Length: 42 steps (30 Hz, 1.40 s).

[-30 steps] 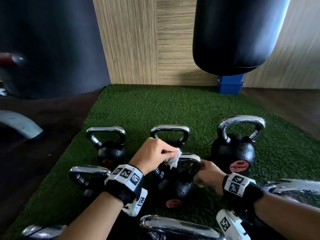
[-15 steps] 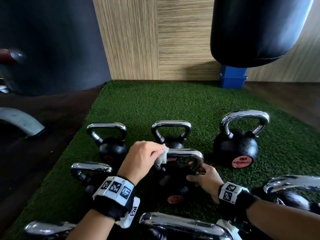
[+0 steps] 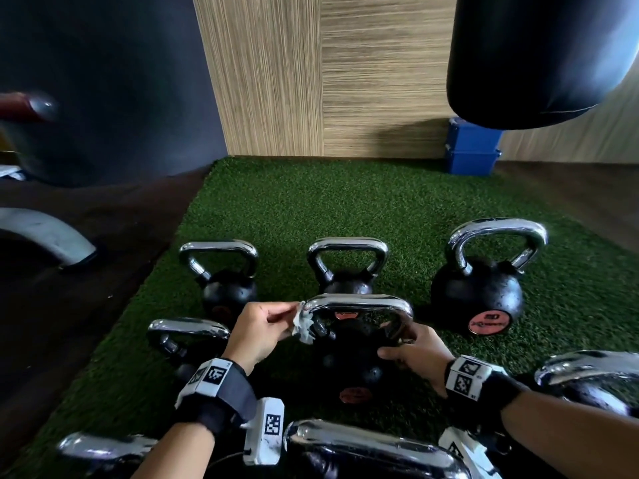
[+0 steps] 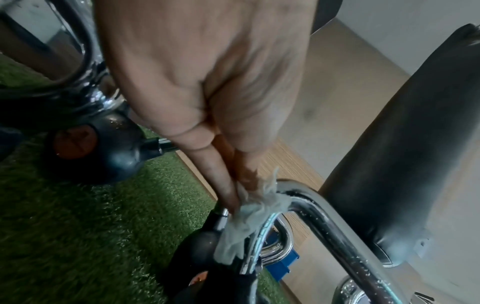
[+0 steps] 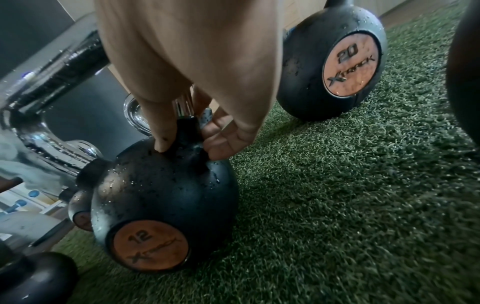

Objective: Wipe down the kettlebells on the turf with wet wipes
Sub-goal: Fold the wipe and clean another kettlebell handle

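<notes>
A black 12 kg kettlebell (image 3: 349, 361) (image 5: 161, 205) with a chrome handle (image 3: 359, 304) (image 4: 324, 218) stands on the green turf (image 3: 345, 209) in front of me. My left hand (image 3: 266, 328) (image 4: 228, 123) pinches a crumpled white wet wipe (image 3: 304, 323) (image 4: 246, 222) against the handle's left corner. My right hand (image 3: 411, 350) (image 5: 192, 131) grips the right leg of the handle where it meets the black body, thumb on one side and fingers on the other. Water droplets dot the kettlebell.
Several more kettlebells ring this one, among them a 20 kg one (image 3: 479, 292) (image 5: 335, 61) at right and two smaller ones (image 3: 228, 285) behind. A black punching bag (image 3: 539, 57) hangs at upper right above a blue box (image 3: 472, 150). Dark floor lies left of the turf.
My left hand slid the wipe from the middle of the handle to its left corner. My right hand shifted from the top right of the handle down onto its right leg.
</notes>
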Each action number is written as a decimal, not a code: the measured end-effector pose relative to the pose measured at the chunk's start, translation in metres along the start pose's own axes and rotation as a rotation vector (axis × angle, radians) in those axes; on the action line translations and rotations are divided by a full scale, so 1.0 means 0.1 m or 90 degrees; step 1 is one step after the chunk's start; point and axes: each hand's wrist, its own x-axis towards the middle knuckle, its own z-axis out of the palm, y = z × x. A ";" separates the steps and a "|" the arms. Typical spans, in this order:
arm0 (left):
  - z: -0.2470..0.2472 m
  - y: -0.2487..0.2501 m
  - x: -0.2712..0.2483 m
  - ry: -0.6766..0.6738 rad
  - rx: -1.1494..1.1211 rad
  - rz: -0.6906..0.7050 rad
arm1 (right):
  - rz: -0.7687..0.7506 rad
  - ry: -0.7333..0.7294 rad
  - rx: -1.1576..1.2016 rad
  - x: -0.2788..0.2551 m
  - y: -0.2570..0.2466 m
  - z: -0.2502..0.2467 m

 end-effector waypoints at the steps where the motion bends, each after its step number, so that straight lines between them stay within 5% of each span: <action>1: 0.01 -0.02 -0.01 0.005 -0.010 0.006 | 0.000 -0.001 0.000 0.00 0.00 0.00; 14: 0.17 -0.26 -0.18 -0.049 -0.034 -0.098 | -0.009 -0.034 -0.030 -0.06 -0.11 -0.04; 28: 0.31 -0.18 0.19 -0.004 0.256 0.077 | -0.069 -0.018 -0.238 -0.46 -0.07 -0.18; 37: 0.80 0.10 0.55 -0.039 0.432 0.151 | -0.205 -0.118 -0.322 -0.59 -0.27 0.15; 42: 0.75 0.13 0.58 -0.132 0.430 0.091 | -0.136 0.070 -0.266 -0.26 -0.28 0.18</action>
